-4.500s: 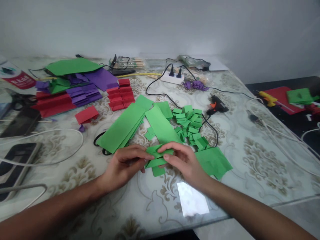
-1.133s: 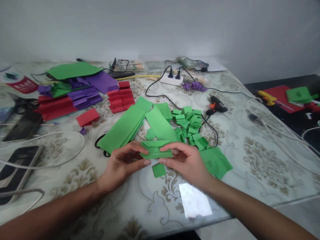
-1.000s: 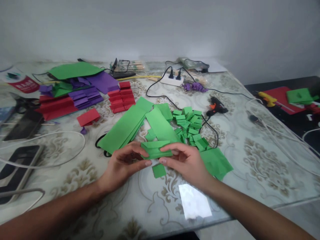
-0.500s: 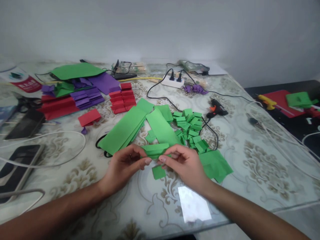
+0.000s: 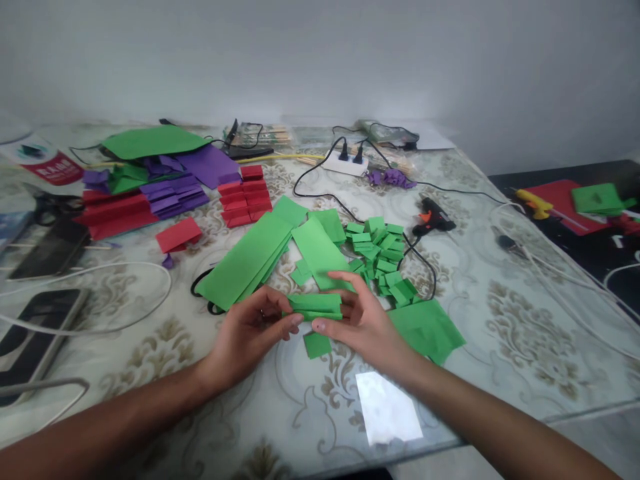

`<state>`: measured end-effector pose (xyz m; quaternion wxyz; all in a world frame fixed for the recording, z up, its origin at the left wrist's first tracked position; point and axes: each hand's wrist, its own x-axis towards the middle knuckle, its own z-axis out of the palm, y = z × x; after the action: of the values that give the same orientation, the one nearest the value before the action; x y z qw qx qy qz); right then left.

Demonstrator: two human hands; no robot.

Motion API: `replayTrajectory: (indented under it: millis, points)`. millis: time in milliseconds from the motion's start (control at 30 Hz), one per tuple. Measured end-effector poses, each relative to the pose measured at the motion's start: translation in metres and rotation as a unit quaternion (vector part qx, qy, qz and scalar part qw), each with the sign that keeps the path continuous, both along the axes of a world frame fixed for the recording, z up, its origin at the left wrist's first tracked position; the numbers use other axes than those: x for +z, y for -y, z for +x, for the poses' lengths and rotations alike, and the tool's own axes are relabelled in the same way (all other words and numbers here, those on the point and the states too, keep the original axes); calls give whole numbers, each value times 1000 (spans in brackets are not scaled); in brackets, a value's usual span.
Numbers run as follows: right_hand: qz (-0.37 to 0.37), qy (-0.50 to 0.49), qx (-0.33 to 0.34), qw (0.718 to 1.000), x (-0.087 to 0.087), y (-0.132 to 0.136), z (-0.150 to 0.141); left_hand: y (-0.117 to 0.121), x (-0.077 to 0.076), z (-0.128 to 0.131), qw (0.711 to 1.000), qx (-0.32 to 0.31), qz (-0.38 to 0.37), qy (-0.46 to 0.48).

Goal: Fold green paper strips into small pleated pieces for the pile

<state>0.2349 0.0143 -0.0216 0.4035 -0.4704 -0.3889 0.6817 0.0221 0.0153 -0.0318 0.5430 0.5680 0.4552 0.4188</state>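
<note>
A folded green paper strip (image 5: 316,305) is held level between both hands, with creases running along its length. My left hand (image 5: 250,330) pinches the strip's left end between thumb and fingers. At the right end, my right hand (image 5: 373,327) has its thumb along the lower edge and some fingers behind the paper; its index finger is raised off it. Just below lies a small green paper square (image 5: 317,345). Beyond the hands are long green paper strips (image 5: 250,257), another green strip (image 5: 320,250) and a heap of small folded green pieces (image 5: 380,250).
A black glue gun (image 5: 434,217) and a white power strip (image 5: 345,162) with cables are at the back right. Red folded paper (image 5: 246,200), purple folded paper (image 5: 175,195), scissors (image 5: 50,203) and a phone (image 5: 37,333) lie on the left. A wide green sheet (image 5: 430,327) sits at right.
My right index finger has lifted from the strip and straightened, and the right hand's grip has shifted. The strip's front face has turned slightly; the left hand stays about where it was.
</note>
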Motion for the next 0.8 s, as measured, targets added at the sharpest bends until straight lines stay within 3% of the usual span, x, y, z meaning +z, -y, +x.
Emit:
replayTrajectory:
  millis: [233,467,600,700,800]
  points:
    - [29,38,43,998,-2,-2,2,2,-7,-3,998,-10,51,-38]
    - [60,54,66,995,-6,2,0,3,-11,-2,999,-8,50,-5]
    - [51,10,81,995,1,2,1,3,-11,-2,999,-14,48,-3]
    - [51,41,73,995,4,0,2,3,-12,-2,999,-25,43,-4]
    - [32,44,107,993,4,-1,2,3,-11,-2,999,-28,42,-6]
